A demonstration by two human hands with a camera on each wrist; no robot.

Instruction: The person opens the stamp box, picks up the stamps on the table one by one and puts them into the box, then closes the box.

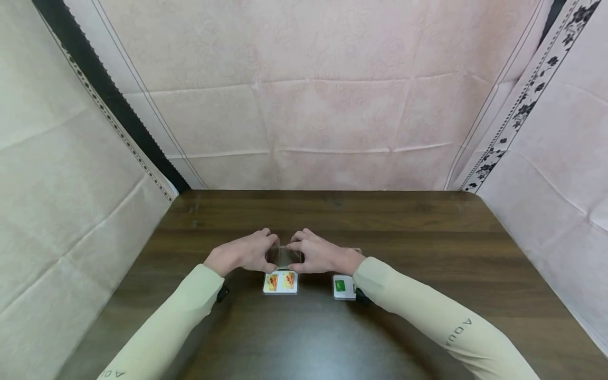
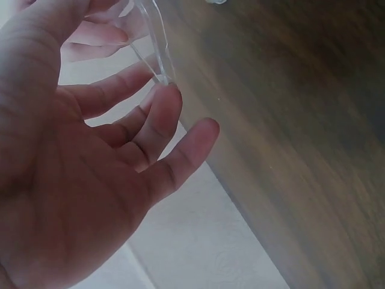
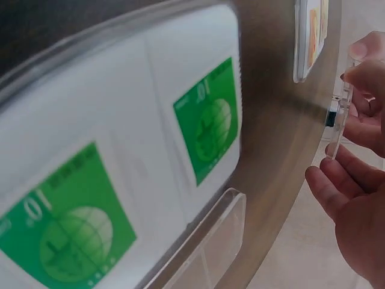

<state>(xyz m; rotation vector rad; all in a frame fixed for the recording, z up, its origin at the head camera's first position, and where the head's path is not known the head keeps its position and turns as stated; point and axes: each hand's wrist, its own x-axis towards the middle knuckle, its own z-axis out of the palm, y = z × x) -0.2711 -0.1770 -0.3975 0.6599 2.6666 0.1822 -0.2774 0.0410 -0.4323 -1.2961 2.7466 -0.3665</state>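
Observation:
A clear plastic lid (image 1: 287,257) is held between both hands above the table, just beyond a flat clear case (image 1: 281,283) with two orange-and-yellow pictures on white. My left hand (image 1: 247,252) pinches the lid's left side, the thumb near the picture case; in the left wrist view, fingertips meet the lid's thin edge (image 2: 157,45). From the other side my right hand (image 1: 319,254) grips it with curled fingers. Under the right wrist lies a second case (image 1: 343,286) with green stamp-like pictures, partly hidden by the sleeve in the head view.
Beside the green-picture case another clear lid (image 3: 210,247) lies on the table, mostly covered by the right forearm in the head view. The dark wooden table (image 1: 309,332) meets pale cloth hangings (image 1: 304,116) at the back and sides.

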